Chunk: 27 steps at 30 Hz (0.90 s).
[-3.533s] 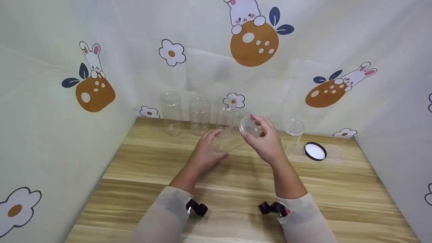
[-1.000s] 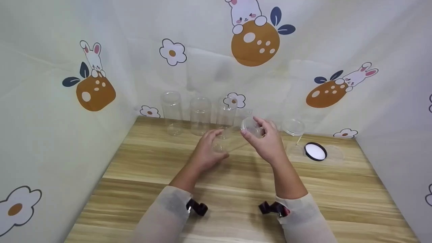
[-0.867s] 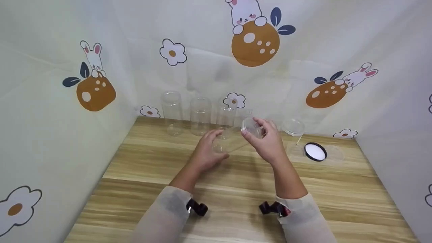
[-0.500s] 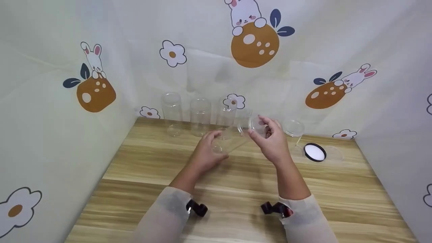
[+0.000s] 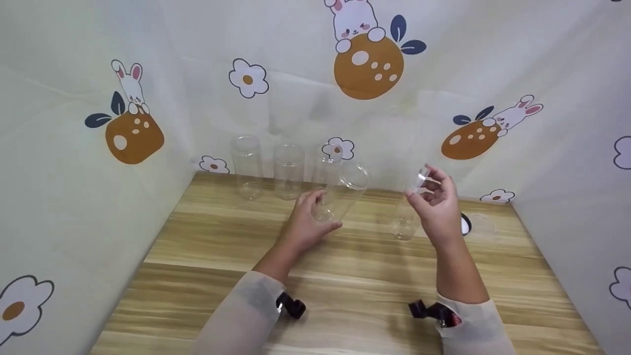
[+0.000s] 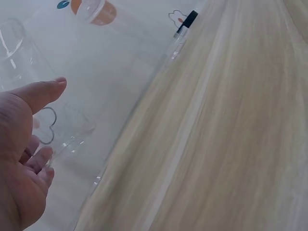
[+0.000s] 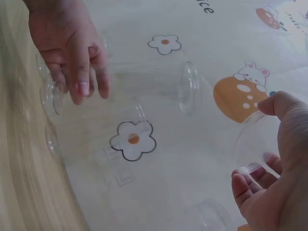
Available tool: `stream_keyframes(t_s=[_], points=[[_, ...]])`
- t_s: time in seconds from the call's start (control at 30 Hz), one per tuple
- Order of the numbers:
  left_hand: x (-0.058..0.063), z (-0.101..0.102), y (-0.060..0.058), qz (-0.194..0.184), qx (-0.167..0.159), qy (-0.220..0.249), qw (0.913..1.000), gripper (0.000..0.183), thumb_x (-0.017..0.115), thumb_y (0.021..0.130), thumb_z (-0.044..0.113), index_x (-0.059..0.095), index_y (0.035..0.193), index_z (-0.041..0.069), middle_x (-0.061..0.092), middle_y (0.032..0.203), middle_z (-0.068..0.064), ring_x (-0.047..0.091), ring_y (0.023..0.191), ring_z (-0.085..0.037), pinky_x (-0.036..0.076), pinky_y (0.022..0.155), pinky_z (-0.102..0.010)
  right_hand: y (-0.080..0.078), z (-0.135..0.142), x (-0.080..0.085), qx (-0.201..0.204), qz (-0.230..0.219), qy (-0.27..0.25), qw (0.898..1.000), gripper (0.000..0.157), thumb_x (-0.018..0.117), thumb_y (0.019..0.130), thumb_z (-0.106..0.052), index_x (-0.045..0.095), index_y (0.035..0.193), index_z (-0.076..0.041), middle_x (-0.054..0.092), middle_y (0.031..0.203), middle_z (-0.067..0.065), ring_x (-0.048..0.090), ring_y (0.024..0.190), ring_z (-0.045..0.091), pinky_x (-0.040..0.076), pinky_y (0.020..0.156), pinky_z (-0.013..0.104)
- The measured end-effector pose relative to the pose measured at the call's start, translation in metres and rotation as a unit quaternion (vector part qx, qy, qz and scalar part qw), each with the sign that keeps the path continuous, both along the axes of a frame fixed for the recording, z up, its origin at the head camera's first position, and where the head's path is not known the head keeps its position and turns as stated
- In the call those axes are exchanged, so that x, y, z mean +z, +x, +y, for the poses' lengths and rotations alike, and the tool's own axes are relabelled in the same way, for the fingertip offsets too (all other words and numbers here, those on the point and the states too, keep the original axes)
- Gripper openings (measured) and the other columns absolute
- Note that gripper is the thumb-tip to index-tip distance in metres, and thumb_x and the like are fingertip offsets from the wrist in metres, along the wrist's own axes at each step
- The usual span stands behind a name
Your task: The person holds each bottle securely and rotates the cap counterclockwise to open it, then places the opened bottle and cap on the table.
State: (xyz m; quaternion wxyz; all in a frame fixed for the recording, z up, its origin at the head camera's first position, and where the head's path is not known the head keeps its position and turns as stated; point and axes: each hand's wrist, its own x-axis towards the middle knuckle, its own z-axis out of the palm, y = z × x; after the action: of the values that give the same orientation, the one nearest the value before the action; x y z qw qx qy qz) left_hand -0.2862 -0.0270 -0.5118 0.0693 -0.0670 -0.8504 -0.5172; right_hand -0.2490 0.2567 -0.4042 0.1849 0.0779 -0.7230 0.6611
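My left hand (image 5: 308, 222) grips the lower part of a clear plastic jar (image 5: 349, 199). The jar leans, its uncovered mouth pointing up and right. In the right wrist view that jar (image 7: 144, 84) lies across the picture, with the left hand (image 7: 77, 53) at its base. A clear round lid (image 5: 420, 178) is pinched between thumb and fingers of my right hand (image 5: 436, 207), apart from the jar. The lid (image 7: 250, 144) shows its edge in the right wrist view. Below the right hand is another clear jar (image 5: 404, 229), partly hidden.
Three clear jars, the leftmost jar (image 5: 246, 167) among them, stand upright along the back of the wooden table (image 5: 345, 296). Right of my right hand lie a black-rimmed white disc (image 5: 466, 224), mostly hidden, and a faint clear disc (image 5: 485, 227). Patterned cloth walls (image 5: 305, 108) enclose the table.
The lid has come off the tilted jar's mouth, and my right hand has carried it to the right. My left hand still holds the jar in nearly the same place.
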Motion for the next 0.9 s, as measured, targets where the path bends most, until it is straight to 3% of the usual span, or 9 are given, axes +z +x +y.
stream_keyframes(t_s=[0.17,0.33,0.63,0.8,0.9], points=[[-0.002,0.013,-0.010,0.003,-0.012,0.002,0.9999,0.093,0.097,0.074,0.039,0.055,0.154,0.017,0.050,0.160,-0.005,0.048,0.151,-0.030,0.039,0.128,-0.051,0.000,0.030,-0.004,-0.033,0.027,-0.017,0.999,0.064,0.076,0.091,0.005,0.054,0.149,-0.013,0.059,0.132,0.003,0.058,0.119,0.023,0.054,0.087,0.020],[-0.004,0.033,-0.024,0.010,-0.024,0.002,0.9997,0.091,0.096,0.076,0.035,0.055,0.153,0.011,0.056,0.155,-0.010,0.050,0.149,-0.031,0.039,0.128,-0.049,-0.004,0.061,-0.009,-0.071,0.021,-0.063,0.995,0.060,0.075,0.090,0.009,0.056,0.145,-0.007,0.059,0.132,0.003,0.059,0.117,0.020,0.055,0.086,0.017],[-0.013,0.069,-0.047,-0.029,-0.016,0.102,0.9942,0.087,0.096,0.079,0.019,0.050,0.152,0.009,0.060,0.153,-0.013,0.058,0.141,-0.031,0.048,0.121,-0.044,-0.017,0.125,-0.026,-0.165,-0.078,-0.110,0.977,0.070,0.081,0.090,0.000,0.046,0.148,-0.019,0.052,0.140,-0.008,0.057,0.126,0.012,0.057,0.088,0.009],[-0.025,0.084,-0.056,-0.027,0.007,0.101,0.9945,0.083,0.094,0.080,0.016,0.047,0.148,0.010,0.060,0.151,-0.014,0.057,0.143,-0.030,0.047,0.123,-0.044,-0.025,0.150,-0.043,-0.215,-0.147,-0.081,0.962,0.075,0.081,0.090,-0.007,0.046,0.154,-0.023,0.047,0.139,-0.010,0.053,0.132,0.013,0.053,0.087,0.008],[-0.031,0.089,-0.059,-0.034,0.011,0.109,0.9935,0.080,0.093,0.081,0.015,0.046,0.146,0.009,0.059,0.153,-0.015,0.055,0.146,-0.030,0.045,0.124,-0.043,-0.029,0.163,-0.056,-0.238,-0.192,-0.052,0.951,0.075,0.081,0.092,-0.016,0.046,0.158,-0.023,0.049,0.154,-0.004,0.051,0.140,0.015,0.050,0.086,0.008]])
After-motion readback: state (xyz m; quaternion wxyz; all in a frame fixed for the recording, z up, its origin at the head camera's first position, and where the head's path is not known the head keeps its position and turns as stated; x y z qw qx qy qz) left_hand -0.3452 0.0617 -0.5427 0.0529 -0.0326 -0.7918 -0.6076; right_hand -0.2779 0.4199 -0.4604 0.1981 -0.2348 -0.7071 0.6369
